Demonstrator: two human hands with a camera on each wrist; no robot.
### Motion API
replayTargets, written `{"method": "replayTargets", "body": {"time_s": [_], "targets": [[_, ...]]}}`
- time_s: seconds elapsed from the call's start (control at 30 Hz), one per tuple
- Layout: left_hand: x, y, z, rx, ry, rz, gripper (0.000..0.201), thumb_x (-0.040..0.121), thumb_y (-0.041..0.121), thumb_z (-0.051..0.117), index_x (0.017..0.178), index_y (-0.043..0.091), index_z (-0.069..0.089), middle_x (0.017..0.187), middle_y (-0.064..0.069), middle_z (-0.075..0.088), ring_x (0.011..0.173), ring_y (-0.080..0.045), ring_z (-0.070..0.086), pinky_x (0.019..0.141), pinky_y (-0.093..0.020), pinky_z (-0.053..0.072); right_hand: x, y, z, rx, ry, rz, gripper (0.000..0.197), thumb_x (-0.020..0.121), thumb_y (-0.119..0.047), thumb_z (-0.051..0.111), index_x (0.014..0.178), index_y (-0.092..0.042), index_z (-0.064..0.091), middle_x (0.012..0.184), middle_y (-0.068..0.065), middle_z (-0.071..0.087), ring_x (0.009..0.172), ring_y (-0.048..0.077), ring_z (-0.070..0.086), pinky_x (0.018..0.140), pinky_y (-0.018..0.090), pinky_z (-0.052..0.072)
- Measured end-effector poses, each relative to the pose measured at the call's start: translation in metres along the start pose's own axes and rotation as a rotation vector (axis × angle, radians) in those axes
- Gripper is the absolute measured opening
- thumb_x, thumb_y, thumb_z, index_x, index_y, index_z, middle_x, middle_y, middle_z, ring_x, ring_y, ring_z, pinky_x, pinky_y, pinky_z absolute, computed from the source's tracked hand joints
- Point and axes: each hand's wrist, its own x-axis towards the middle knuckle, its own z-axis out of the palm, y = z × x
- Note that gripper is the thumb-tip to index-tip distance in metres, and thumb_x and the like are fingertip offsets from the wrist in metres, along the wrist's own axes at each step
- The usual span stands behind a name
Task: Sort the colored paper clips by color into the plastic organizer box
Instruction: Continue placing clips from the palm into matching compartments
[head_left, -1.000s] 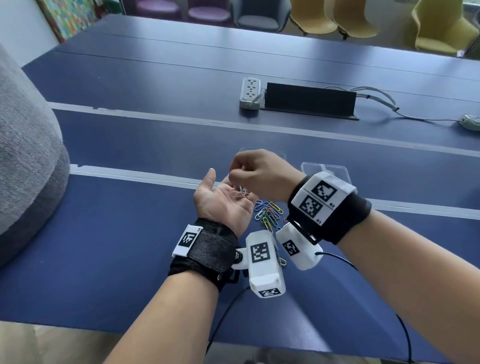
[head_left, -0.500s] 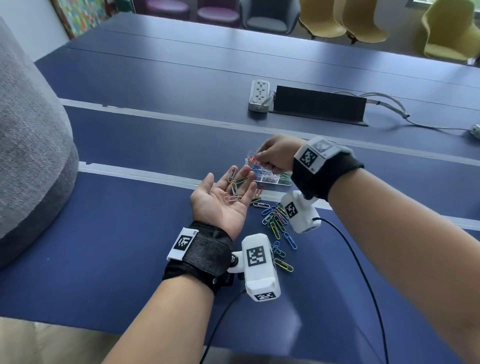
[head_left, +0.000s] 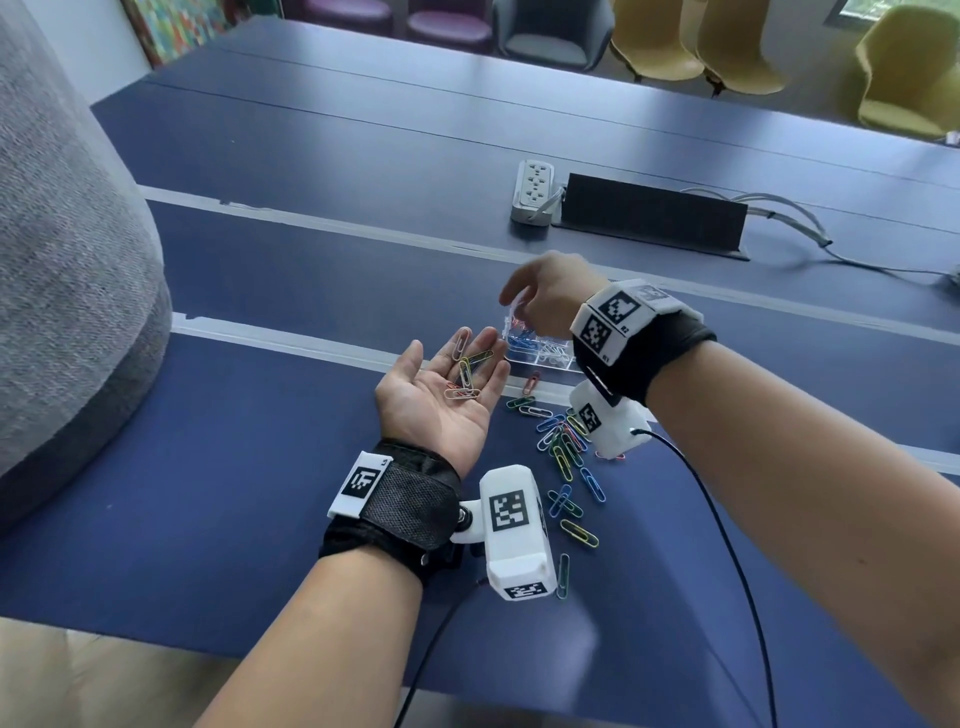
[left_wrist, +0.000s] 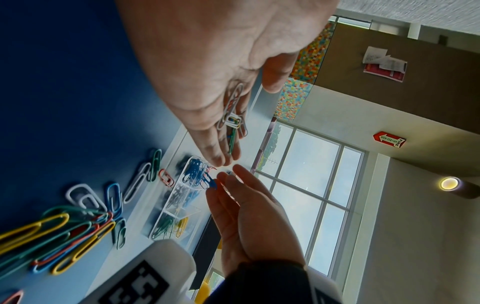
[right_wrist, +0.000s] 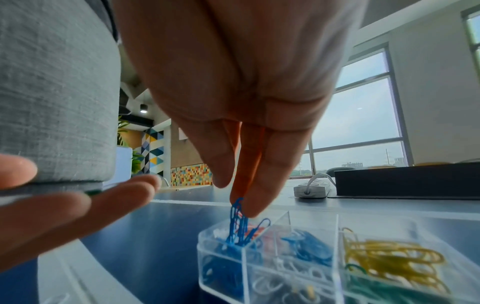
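Right hand (head_left: 550, 299) hung over the near-left end of the clear organizer box (right_wrist: 275, 259), fingers pointing down and held close together. Fingertips (right_wrist: 255, 205) touched the top of a bunch of blue clips (right_wrist: 237, 224) standing up out of the corner compartment. Whether those clips were pinched or only touched could not be told from the wrist view.

Left hand (head_left: 441, 395) lay palm up just left of the box, fingers relaxed and nearly straight. A few clips (head_left: 464, 371) rested loose on its palm and fingers: white, pinkish, and one green-yellow.

Box sat on the pale strip of the blue table (head_left: 260, 467), beyond the left fingertips. Its compartments held blue, white, yellow and green clips, with some red behind the blue.

A loose pile of mixed clips (head_left: 563, 447) lay on the table between the two wrists, trailing toward the near edge. One red clip (head_left: 531, 383) lay apart, just in front of the box.

Farther back: a white power strip (head_left: 531, 189) beside a black cable box (head_left: 654, 218). A grey fabric mass (head_left: 67, 291) stood at far left.
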Motion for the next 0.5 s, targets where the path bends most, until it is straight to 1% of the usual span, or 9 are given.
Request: {"method": "replayTargets", "body": {"time_s": [0.1,0.13,0.17,0.23,0.3,0.33,0.4,0.43,0.5], "targets": [[0.0,0.001,0.001,-0.003,-0.006,0.0,0.045,0.097,0.036,0.032,0.111,-0.001,0.054,0.116,-0.025,0.061,0.119,-0.04,0.053,0.103,-0.046,0.04,-0.004,0.003,-0.004,0.071,0.027,0.013,0.038,0.081,0.0,0.047,0.098,-0.021,0.073,0.081,0.001,0.067,0.074,0.016,0.063,0.073,0.022,0.052],[0.0,0.001,0.001,-0.003,-0.008,-0.001,0.045,0.097,0.036,0.032,0.11,-0.001,0.054,0.116,-0.025,0.061,0.12,-0.039,0.053,0.103,-0.046,0.04,-0.004,0.005,-0.004,0.071,0.032,0.011,0.038,0.081,0.0,0.047,0.098,-0.02,0.073,0.08,0.001,0.066,0.075,0.016,0.062,0.074,0.022,0.051],[-0.001,0.0,0.002,-0.002,-0.011,-0.003,0.044,0.097,0.036,0.033,0.11,-0.001,0.054,0.116,-0.024,0.06,0.12,-0.039,0.053,0.104,-0.046,0.04,-0.004,0.006,-0.005,0.059,0.033,0.007,0.037,0.082,0.001,0.048,0.098,-0.02,0.073,0.084,0.002,0.068,0.079,0.016,0.064,0.078,0.022,0.051],[-0.001,0.0,0.002,-0.001,-0.015,-0.005,0.044,0.097,0.036,0.033,0.109,-0.001,0.054,0.116,-0.024,0.06,0.12,-0.039,0.053,0.104,-0.046,0.039,-0.004,0.01,-0.003,0.021,-0.004,0.001,0.034,0.082,0.003,0.053,0.1,-0.018,0.073,0.098,0.004,0.072,0.091,0.017,0.066,0.087,0.026,0.052],[-0.001,0.0,0.002,-0.001,-0.018,-0.005,0.043,0.096,0.035,0.034,0.109,-0.001,0.054,0.117,-0.025,0.059,0.121,-0.039,0.052,0.105,-0.046,0.039,-0.003,0.013,0.0,-0.037,-0.075,-0.006,0.034,0.079,0.003,0.06,0.105,-0.017,0.072,0.105,0.004,0.071,0.097,0.018,0.065,0.088,0.026,0.052],[-0.001,0.0,0.002,-0.001,-0.019,-0.005,0.043,0.096,0.036,0.034,0.109,-0.001,0.054,0.117,-0.025,0.059,0.121,-0.039,0.052,0.105,-0.046,0.039,-0.004,0.014,0.002,-0.06,-0.097,-0.01,0.034,0.078,0.002,0.064,0.106,-0.016,0.071,0.105,0.004,0.071,0.097,0.018,0.065,0.087,0.026,0.052],[-0.001,0.0,0.002,-0.001,-0.019,-0.005,0.044,0.096,0.036,0.034,0.111,-0.001,0.054,0.118,-0.025,0.059,0.121,-0.039,0.052,0.104,-0.046,0.039,-0.005,0.015,0.005,-0.081,-0.085,-0.032,0.035,0.074,0.0,0.069,0.105,-0.016,0.072,0.104,0.005,0.071,0.096,0.019,0.065,0.085,0.026,0.052],[-0.001,0.0,0.002,0.001,-0.019,-0.005,0.044,0.096,0.036,0.034,0.111,-0.001,0.054,0.118,-0.024,0.059,0.121,-0.039,0.053,0.104,-0.046,0.039,-0.006,0.016,0.006,-0.085,-0.061,-0.048,0.034,0.074,0.001,0.069,0.104,-0.015,0.072,0.102,0.005,0.071,0.094,0.019,0.065,0.084,0.026,0.052],[-0.001,-0.001,0.002,0.005,-0.02,-0.005,0.044,0.097,0.036,0.034,0.112,-0.001,0.054,0.12,-0.025,0.058,0.12,-0.039,0.053,0.104,-0.046,0.04,-0.007,0.016,0.008,-0.098,-0.022,-0.08,0.032,0.075,0.003,0.064,0.101,-0.015,0.073,0.099,0.005,0.072,0.091,0.019,0.066,0.083,0.025,0.053]]}}
